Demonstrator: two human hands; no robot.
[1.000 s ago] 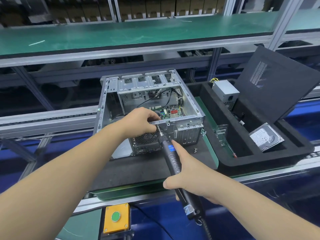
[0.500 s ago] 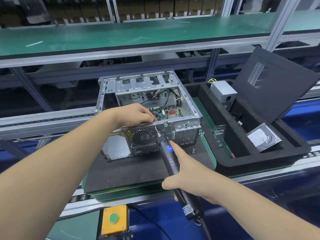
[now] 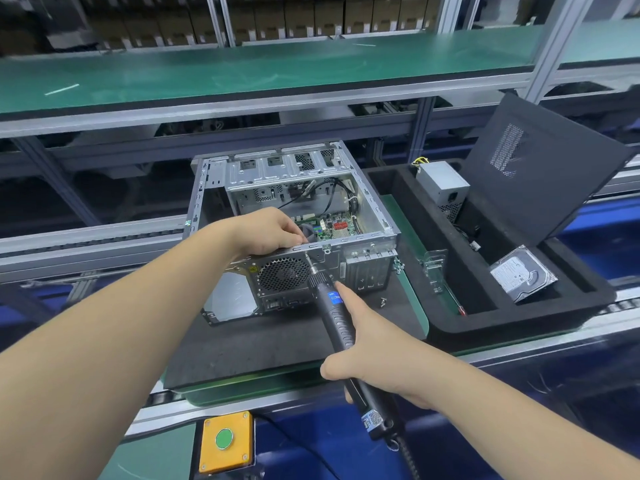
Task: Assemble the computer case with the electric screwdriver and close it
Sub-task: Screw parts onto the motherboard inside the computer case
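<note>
Gripping the electric screwdriver [image 3: 336, 317] — blue "intel CORE" sticker — right hand [image 3: 374, 355], left hand [image 3: 273, 232] pinching computer case [image 3: 367, 258] rim.

Foam tray [image 3: 446, 327] right of computer case [image 3: 377, 216]

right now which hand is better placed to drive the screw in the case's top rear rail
Right hand: it already grips the black electric screwdriver, bit at the rail. The left hand steadies the open metal computer case.

Computer case [image 3: 363, 216]: bare sheet metal, dull silver, perforated fan grille. Electric screwdriver [image 3: 337, 318]: matt black ribbed plastic, glossy blue label. Foam tray [image 3: 519, 323] matt black; side panel [image 3: 554, 168] black painted metal; mat [image 3: 249, 341] dark, matt.
</note>
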